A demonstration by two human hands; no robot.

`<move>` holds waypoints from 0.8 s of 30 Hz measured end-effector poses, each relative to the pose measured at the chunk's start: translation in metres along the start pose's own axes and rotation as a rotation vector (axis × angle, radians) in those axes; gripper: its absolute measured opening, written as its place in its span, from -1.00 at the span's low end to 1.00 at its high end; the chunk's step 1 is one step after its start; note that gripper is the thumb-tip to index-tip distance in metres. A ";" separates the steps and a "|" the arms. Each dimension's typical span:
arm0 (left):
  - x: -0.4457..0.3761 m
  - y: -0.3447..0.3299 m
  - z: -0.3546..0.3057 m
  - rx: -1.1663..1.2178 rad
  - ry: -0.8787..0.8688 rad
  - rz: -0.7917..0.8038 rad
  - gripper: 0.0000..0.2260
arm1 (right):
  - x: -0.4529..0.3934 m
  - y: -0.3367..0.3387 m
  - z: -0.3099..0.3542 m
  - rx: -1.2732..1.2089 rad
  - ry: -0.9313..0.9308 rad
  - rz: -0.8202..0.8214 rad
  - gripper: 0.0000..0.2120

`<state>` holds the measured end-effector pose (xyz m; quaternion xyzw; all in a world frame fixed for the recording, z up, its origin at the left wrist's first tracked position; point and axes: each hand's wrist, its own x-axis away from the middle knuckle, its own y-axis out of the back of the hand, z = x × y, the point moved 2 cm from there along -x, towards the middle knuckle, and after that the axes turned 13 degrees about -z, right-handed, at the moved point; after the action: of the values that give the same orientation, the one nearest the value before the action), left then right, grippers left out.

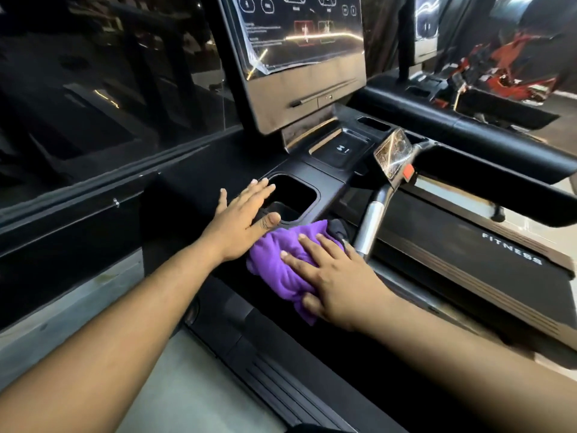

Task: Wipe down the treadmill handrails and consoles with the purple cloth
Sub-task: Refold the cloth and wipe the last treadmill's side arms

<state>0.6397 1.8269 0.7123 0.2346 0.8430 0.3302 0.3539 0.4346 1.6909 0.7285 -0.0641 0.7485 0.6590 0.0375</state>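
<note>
The purple cloth (pixel 282 264) lies bunched on the treadmill's black left handrail, just below the console deck. My right hand (pixel 335 278) presses flat on the cloth, fingers spread and thumb tucked under its lower edge. My left hand (pixel 242 218) rests open and flat on the console deck (pixel 324 179) beside a deep cup holder (pixel 295 198), its thumb touching the cloth's top edge. The console screen (pixel 299 32) stands above, still covered by peeling protective film.
A chrome pulse grip (pixel 371 223) rises just right of the cloth, topped by a shiny control pad with a red safety key (pixel 409 173). The black right handrail (pixel 499 151) crosses behind it. The running belt (pixel 487 264) marked FITNESS lies at right. Dark glass panels stand at left.
</note>
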 end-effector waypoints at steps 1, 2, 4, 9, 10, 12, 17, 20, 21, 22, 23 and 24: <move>0.004 -0.004 -0.004 -0.034 -0.022 0.029 0.01 | 0.012 0.007 0.000 0.052 0.024 -0.025 -0.26; 0.008 -0.006 -0.007 -0.065 -0.042 0.046 0.01 | 0.021 0.011 -0.002 0.097 0.048 -0.042 -0.28; 0.016 -0.011 -0.012 -0.107 -0.064 0.056 0.00 | 0.030 0.015 -0.010 0.191 0.074 -0.065 -0.31; 0.026 -0.016 -0.026 -0.184 -0.072 0.060 -0.09 | 0.012 0.027 -0.087 0.288 -0.162 0.038 -0.25; 0.028 -0.018 -0.029 -0.198 -0.069 0.058 -0.12 | 0.005 0.025 -0.105 0.261 -0.207 0.077 -0.20; 0.032 -0.025 -0.038 -0.219 -0.067 0.056 -0.14 | -0.006 0.018 -0.124 0.147 -0.226 0.097 -0.14; 0.045 -0.042 -0.062 -0.195 -0.014 0.033 -0.01 | 0.018 0.005 -0.082 0.017 -0.057 -0.041 -0.25; 0.055 -0.042 -0.072 -0.063 0.058 -0.045 0.01 | 0.048 0.008 -0.068 -0.135 -0.012 -0.111 -0.36; 0.059 -0.041 -0.074 -0.027 0.084 -0.075 0.02 | 0.057 0.010 -0.069 -0.174 0.012 -0.138 -0.40; 0.063 -0.040 -0.075 -0.009 0.108 -0.097 0.03 | 0.066 0.011 -0.069 -0.184 0.063 -0.161 -0.42; 0.067 -0.040 -0.075 -0.009 0.126 -0.108 0.04 | 0.076 0.012 -0.068 -0.173 0.136 -0.172 -0.43; 0.074 -0.039 -0.076 -0.024 0.144 -0.115 0.04 | 0.088 0.011 -0.065 -0.153 0.228 -0.176 -0.42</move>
<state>0.5287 1.8174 0.6922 0.1574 0.8744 0.3353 0.3135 0.3478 1.6242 0.7357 -0.2064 0.6870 0.6967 0.0049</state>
